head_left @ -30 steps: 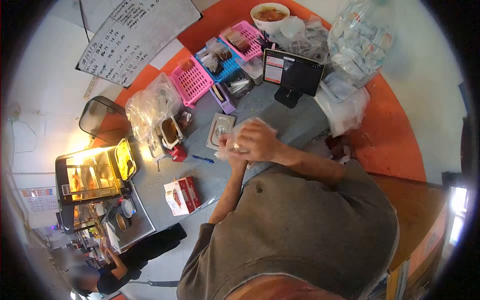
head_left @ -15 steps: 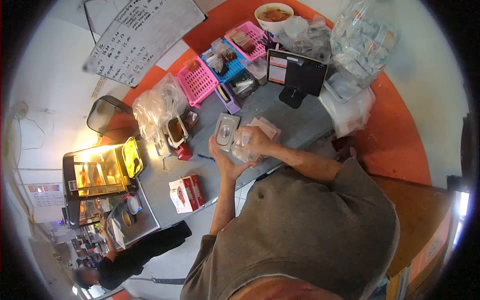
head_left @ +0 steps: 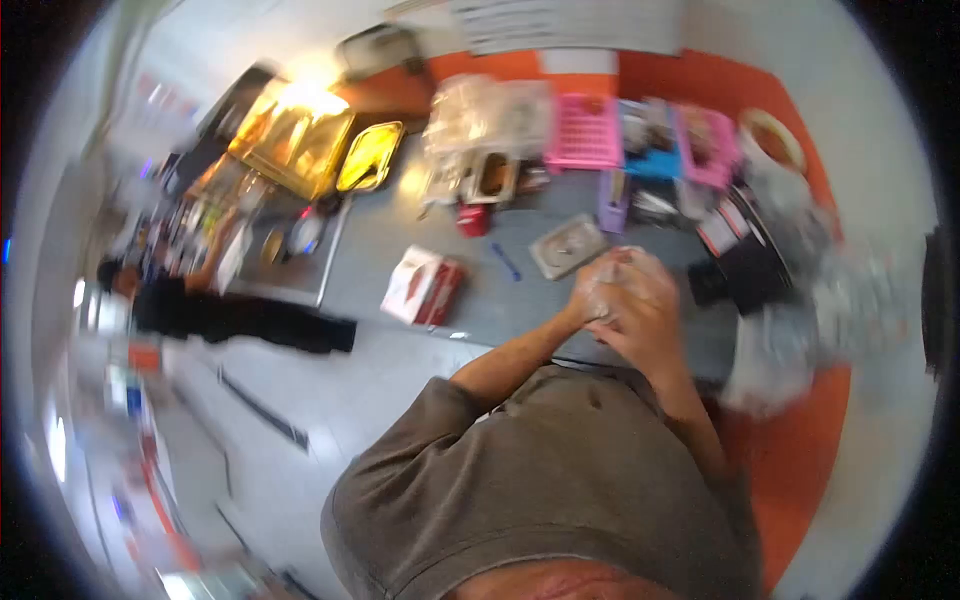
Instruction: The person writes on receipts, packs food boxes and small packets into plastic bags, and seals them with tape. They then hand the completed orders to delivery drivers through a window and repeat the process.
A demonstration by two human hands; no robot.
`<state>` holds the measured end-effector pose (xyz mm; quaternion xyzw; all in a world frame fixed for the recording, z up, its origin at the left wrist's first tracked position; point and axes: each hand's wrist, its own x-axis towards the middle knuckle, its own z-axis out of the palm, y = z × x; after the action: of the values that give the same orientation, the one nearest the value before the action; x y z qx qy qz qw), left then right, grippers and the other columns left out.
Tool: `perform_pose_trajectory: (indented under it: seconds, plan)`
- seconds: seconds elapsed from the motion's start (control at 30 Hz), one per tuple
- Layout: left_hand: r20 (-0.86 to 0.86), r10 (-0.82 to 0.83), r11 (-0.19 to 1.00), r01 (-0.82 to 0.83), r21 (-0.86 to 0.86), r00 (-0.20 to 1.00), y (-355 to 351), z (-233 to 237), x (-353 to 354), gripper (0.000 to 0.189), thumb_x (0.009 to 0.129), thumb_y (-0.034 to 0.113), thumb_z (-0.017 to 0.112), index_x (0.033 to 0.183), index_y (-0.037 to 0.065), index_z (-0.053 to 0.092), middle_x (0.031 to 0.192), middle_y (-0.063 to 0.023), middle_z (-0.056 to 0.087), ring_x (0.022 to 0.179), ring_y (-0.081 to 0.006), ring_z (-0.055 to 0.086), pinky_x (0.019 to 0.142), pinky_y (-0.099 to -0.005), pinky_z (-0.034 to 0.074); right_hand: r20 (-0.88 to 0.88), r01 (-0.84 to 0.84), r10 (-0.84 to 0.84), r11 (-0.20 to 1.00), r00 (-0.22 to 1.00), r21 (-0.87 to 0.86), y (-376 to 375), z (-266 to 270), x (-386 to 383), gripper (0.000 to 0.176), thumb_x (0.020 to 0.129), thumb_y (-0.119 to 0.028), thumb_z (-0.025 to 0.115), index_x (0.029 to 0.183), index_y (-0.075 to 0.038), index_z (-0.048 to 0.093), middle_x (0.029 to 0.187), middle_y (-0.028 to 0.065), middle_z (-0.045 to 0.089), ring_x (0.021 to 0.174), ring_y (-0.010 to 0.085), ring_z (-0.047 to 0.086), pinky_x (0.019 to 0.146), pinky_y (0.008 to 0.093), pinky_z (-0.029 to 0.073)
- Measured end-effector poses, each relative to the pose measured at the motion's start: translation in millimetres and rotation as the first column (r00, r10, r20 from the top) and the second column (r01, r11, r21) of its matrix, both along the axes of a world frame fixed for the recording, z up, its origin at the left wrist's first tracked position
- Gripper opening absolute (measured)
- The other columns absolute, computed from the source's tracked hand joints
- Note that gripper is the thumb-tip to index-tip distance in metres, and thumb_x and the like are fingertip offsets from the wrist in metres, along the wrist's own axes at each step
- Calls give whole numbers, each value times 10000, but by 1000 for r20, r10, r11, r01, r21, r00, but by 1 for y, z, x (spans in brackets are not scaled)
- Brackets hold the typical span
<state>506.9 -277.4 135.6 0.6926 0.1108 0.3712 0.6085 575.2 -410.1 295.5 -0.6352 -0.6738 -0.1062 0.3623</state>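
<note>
Both hands are close together over the near edge of the grey table, around a crumpled clear plastic bag [head_left: 648,272]. My left hand [head_left: 590,292] curls around the bag's left side. From the right, my right hand [head_left: 648,325] closes on it, with the fingers reaching toward the left hand. What the bag contains is blurred and partly covered by the fingers. A steel pan lid [head_left: 568,246] lies flat on the table just beyond my left hand. Farther left is a blue pen [head_left: 506,262].
A red-and-white box [head_left: 422,287] stands at the table's front left. Along the back are a pink basket [head_left: 584,135], plastic bags [head_left: 470,115], and a tablet on a stand [head_left: 745,250]. A lit food warmer [head_left: 290,135] and a person in black [head_left: 230,315] are at left.
The camera view has turned, so the table now runs more level and everything is smeared. My right hand has come against my left around the plastic bag; the steel lid now lies beyond them.
</note>
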Motion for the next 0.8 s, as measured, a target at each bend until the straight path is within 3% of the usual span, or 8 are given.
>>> perform_pose_trajectory:
  seconds: [0.1, 0.17, 0.43, 0.5, 0.53, 0.6, 0.7, 0.8]
  plan:
    - [-172, 349, 935, -331, 126, 921, 21, 36, -10, 410, 991, 266, 316, 1218, 7, 538, 1111, -140, 606, 1020, -220, 572, 882, -350, 452, -194, 61, -25, 982, 981, 181, -53, -18, 33, 365, 764, -118, 679, 1110, -35, 596, 1114, 133, 609, 1079, 341, 549, 947, 467, 389]
    - [-235, 172, 856, -263, -445, 957, 28, 85, -6, 405, 991, 288, 344, 1187, 8, 560, 1039, -119, 620, 971, -215, 587, 866, -343, 475, 69, 220, -231, 965, 970, 140, -83, -75, 82, 418, 818, -174, 645, 1182, -19, 512, 1218, 129, 555, 1116, 323, 528, 948, 465, 406]
    - [102, 0, 509, 88, -856, 995, -2, 219, -23, 347, 968, 164, 322, 1202, 33, 542, 1170, -124, 572, 1062, -238, 567, 940, -361, 455, 120, 161, -188, 966, 975, 204, -77, -108, 93, 409, 872, -196, 572, 1229, -21, 476, 1145, 125, 566, 1059, 300, 533, 887, 437, 439]
    - [-248, 49, 725, -205, -657, 968, 0, 227, -26, 318, 943, 140, 375, 1194, 31, 537, 1207, -145, 549, 1089, -270, 554, 943, -370, 434, -89, 112, -99, 981, 991, 158, -78, -113, 94, 407, 880, -208, 567, 1231, -27, 470, 1130, 123, 563, 1033, 278, 540, 868, 428, 449]
    - [-291, 139, 990, -141, 17, 946, 17, 220, -36, 316, 878, 167, 471, 1145, 26, 562, 1152, -154, 566, 1052, -292, 554, 913, -386, 427, -243, 54, -22, 991, 970, 126, -72, -115, 89, 406, 884, -214, 565, 1232, -30, 468, 1122, 121, 561, 1020, 267, 544, 859, 424, 454]
    - [-78, 423, 494, -157, 856, 903, 46, 209, -59, 369, 644, 168, 632, 989, 40, 631, 1027, -165, 589, 1077, -342, 483, 912, -422, 358, -545, -126, 145, 989, 826, 72, -51, -118, 74, 403, 892, -226, 560, 1234, -36, 462, 1107, 119, 558, 994, 245, 551, 840, 415, 465]
    - [-268, 318, 104, 247, 963, 909, 56, 277, -51, 291, 557, 272, 582, 720, 31, 587, 840, -113, 557, 922, -301, 496, 831, -431, 348, -859, -416, 303, 902, 413, 118, -2, -135, 47, 401, 903, -244, 553, 1237, -46, 454, 1084, 114, 553, 954, 212, 562, 811, 402, 481]
    - [-486, 240, 204, 446, 871, 840, 64, 277, -64, 287, 610, 300, 554, 709, 31, 575, 810, -103, 545, 875, -295, 496, 809, -420, 370, -998, -557, 37, 830, 59, -2, 23, -137, 22, 385, 916, -305, 532, 1204, -56, 480, 969, 95, 564, 816, 172, 563, 696, 360, 482]
